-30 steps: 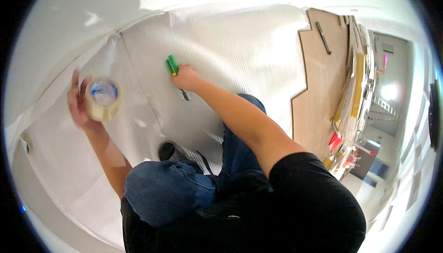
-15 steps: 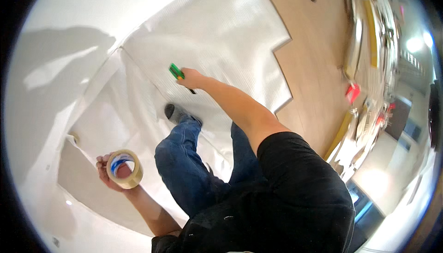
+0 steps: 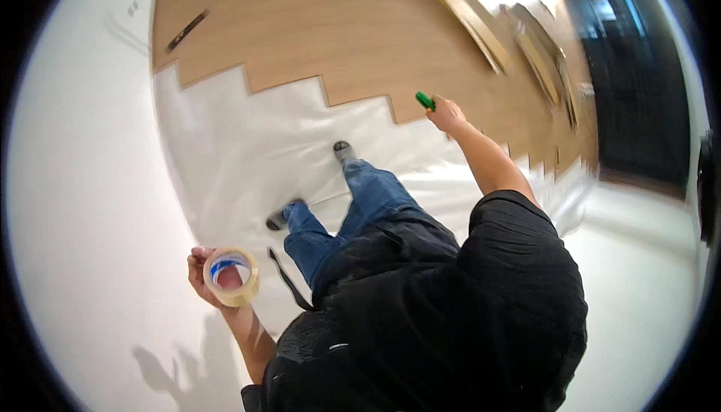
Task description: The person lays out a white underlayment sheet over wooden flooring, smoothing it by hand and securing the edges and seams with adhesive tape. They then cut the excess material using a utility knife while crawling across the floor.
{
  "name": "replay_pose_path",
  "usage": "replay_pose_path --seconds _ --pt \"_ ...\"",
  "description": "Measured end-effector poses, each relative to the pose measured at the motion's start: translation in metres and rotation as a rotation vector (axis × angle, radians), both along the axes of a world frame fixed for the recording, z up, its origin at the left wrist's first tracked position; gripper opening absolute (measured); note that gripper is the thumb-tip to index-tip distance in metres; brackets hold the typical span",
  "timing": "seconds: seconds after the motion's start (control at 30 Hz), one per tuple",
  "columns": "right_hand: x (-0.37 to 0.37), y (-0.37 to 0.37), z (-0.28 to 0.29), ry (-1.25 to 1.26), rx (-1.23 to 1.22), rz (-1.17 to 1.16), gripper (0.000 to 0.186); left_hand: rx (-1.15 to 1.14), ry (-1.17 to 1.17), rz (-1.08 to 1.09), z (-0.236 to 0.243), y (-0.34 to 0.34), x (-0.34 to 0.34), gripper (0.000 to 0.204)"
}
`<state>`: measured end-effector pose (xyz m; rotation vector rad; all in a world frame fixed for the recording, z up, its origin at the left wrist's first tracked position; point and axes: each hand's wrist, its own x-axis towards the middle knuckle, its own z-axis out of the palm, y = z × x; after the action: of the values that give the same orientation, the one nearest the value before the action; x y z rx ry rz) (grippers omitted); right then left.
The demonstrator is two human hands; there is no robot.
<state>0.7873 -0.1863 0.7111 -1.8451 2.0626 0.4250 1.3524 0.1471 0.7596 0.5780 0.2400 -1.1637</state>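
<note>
My left hand [image 3: 198, 272] is closed on a wide roll of clear, yellowish packing tape [image 3: 251, 283] with a blue-printed core, at the lower left beside the white wall. Out ahead on the right, my right hand [image 3: 449, 116] grips a green utility knife [image 3: 425, 100]; its front end is hidden or too small to make out. Below that hand, wood-look floor planks [image 3: 293, 33] end in a stepped edge against a shiny white underlay sheet [image 3: 248, 138]. Both my feet, in grey socks, stand on the sheet.
A dark flat bar [image 3: 187, 31] lies on the planks at the far left. Long loose boards [image 3: 466, 18] and more strips [image 3: 537, 63] lie at the far right, near a dark doorway [image 3: 638, 104]. The white wall [image 3: 90, 149] runs along my left. A dark strap [image 3: 288, 280] hangs at my waist.
My view and body have turned to the right, so the planks now stretch across the top. My right arm has swung rightward with the knife. The tape roll stays in my left hand.
</note>
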Motion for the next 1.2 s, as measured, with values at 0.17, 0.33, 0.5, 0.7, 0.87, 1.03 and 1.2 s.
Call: replay_pose_path --seconds 0.17,0.33,0.5,0.7,0.87,1.03,1.2 --pt "-0.133 0.222 -0.022 0.022 -0.017 -0.408 0.031 -0.029 -0.046 -0.269 0.041 -0.016 -0.002 0.026" --pt "-0.087 0.497 -0.101 -0.029 0.404 -0.757 0.021 -0.185 0.116 -0.554 0.063 -0.026 0.011 0.023" --pt "0.036 0.588 -0.09 -0.517 0.205 -1.173 0.029 -0.129 -0.028 -0.653 0.105 -0.039 0.015 0.023" --pt "0.095 0.662 -0.095 -0.261 -0.106 -1.121 0.035 -0.186 -0.033 -0.907 0.104 -0.05 0.012 0.022" --pt "0.172 0.664 -0.067 -0.377 -0.042 -1.286 0.043 -0.141 -0.077 -0.984 0.103 -0.06 0.034 0.024" --pt "0.269 0.72 -0.056 -0.346 0.013 -1.398 0.046 -0.112 -0.064 -1.134 0.067 -0.083 0.062 0.028" --pt "0.392 0.823 0.013 -0.597 0.135 -1.738 0.037 -0.16 -0.099 -1.354 0.108 -0.092 0.034 0.028"
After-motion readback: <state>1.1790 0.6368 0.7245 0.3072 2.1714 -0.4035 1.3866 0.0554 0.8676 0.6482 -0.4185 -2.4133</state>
